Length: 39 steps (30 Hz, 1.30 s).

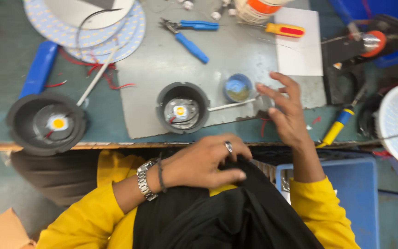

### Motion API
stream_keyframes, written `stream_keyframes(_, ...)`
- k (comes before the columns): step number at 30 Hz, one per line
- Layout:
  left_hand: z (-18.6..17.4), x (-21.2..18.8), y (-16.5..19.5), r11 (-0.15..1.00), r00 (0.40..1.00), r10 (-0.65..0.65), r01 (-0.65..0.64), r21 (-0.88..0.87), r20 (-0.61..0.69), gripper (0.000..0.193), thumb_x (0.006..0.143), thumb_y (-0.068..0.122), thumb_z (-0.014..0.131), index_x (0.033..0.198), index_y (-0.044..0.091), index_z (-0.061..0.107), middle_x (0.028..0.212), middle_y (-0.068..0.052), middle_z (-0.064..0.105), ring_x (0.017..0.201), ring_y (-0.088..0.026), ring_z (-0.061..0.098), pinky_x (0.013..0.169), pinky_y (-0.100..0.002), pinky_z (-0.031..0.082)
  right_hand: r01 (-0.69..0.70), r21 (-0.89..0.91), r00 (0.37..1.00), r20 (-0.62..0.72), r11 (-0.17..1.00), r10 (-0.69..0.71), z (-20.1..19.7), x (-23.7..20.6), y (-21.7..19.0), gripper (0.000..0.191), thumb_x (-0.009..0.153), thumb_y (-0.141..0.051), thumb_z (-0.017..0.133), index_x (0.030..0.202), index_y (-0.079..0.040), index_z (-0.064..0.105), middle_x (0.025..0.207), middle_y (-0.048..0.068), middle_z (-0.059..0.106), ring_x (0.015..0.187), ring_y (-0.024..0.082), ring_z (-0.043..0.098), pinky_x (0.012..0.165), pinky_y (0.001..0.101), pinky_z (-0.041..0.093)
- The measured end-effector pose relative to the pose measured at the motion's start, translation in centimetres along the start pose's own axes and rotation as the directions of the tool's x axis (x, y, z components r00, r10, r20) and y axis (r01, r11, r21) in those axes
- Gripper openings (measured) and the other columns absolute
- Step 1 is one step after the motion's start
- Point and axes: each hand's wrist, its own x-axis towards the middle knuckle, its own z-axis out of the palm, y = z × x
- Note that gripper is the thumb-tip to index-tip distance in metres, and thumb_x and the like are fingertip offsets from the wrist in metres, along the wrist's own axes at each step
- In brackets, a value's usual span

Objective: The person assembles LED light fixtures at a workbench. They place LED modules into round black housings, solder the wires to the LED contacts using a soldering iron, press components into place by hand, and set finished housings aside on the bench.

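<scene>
Two black round lamp housings on the table [116, 138]: one [183, 107] central on the grey mat [162, 60], with a yellow LED chip on a silvery plate and a white wire running right; the other [47, 122] is at the left edge. I see my right hand [287, 113] hovering just right of the central housing, fingers spread, holding nothing. My left hand [206, 161] is below the table edge, fingers pinching black cloth [236, 207] on the lap. Small blue tin [237, 87] sits beside the central housing.

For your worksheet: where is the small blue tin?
In the head view, the small blue tin sits mid-bench on the grey mat, between the dark lamp housing and the right hand.
</scene>
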Motion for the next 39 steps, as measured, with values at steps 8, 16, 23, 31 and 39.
stream_keyframes(8, -4.7, -5.7, 4.2, 0.966, 0.917, 0.138, -0.041, 0.256, -0.374, 0.021, 0.091, 0.016, 0.081, 0.105, 0.01, 0.067, 0.11, -0.003, 0.068, 0.096, -0.022, 0.072, 0.084, -0.034, 0.058, 0.162, 0.042, 0.983, -0.099, 0.986, -0.157, 1.5, 3.0, -6.7, 0.038, 0.096, -0.033, 0.053, 0.119, -0.008, 0.07, 0.156, 0.013, 0.045, 0.148, 0.032, 0.039, 0.115, 0.0429, 0.036)
stream_keyframes(16, -6.4, -9.4, 1.5, 0.856, 0.771, 0.15, 0.211, 0.472, -0.618, 0.038, 0.081, 0.019, 0.088, 0.109, 0.009, 0.065, 0.13, -0.012, 0.059, 0.121, -0.032, 0.058, 0.102, -0.044, 0.048, 0.395, -0.274, 0.916, 0.192, 0.877, -0.353, 4.6, 8.5, -11.6, 0.029, 0.092, -0.032, 0.061, 0.111, -0.015, 0.075, 0.162, 0.016, 0.04, 0.158, 0.041, 0.026, 0.124, 0.0547, 0.023)
stream_keyframes(23, -7.1, -10.6, -0.3, 0.884, 0.775, 0.135, 0.187, 0.428, -0.617, 0.041, 0.083, 0.021, 0.088, 0.114, 0.009, 0.064, 0.137, -0.012, 0.055, 0.127, -0.035, 0.057, 0.106, -0.045, 0.049, 0.462, -0.287, 0.868, 0.339, 0.839, -0.362, 5.9, 10.1, -12.5, 0.029, 0.091, -0.037, 0.06, 0.108, -0.018, 0.075, 0.16, 0.014, 0.04, 0.156, 0.041, 0.026, 0.12, 0.0567, 0.024)
stream_keyframes(31, -7.2, -11.0, -1.5, 0.891, 0.778, 0.132, 0.178, 0.418, -0.614, 0.041, 0.083, 0.023, 0.089, 0.113, 0.01, 0.064, 0.141, -0.012, 0.052, 0.13, -0.034, 0.056, 0.105, -0.044, 0.052, 0.477, -0.292, 0.852, 0.387, 0.829, -0.354, 6.7, 10.2, -12.3, 0.034, 0.096, -0.042, 0.054, 0.108, -0.02, 0.076, 0.161, 0.015, 0.039, 0.157, 0.041, 0.024, 0.119, 0.0558, 0.023)
stream_keyframes(39, -7.5, -10.8, -1.4, 0.899, 0.785, 0.105, 0.188, 0.396, -0.61, 0.039, 0.083, 0.023, 0.089, 0.11, 0.011, 0.065, 0.143, -0.011, 0.052, 0.124, -0.032, 0.058, 0.097, -0.04, 0.053, 0.448, -0.289, 0.864, 0.383, 0.846, -0.327, 6.9, 10.2, -12.1, 0.04, 0.097, -0.046, 0.051, 0.11, -0.019, 0.078, 0.162, 0.015, 0.039, 0.158, 0.04, 0.022, 0.12, 0.0569, 0.02)
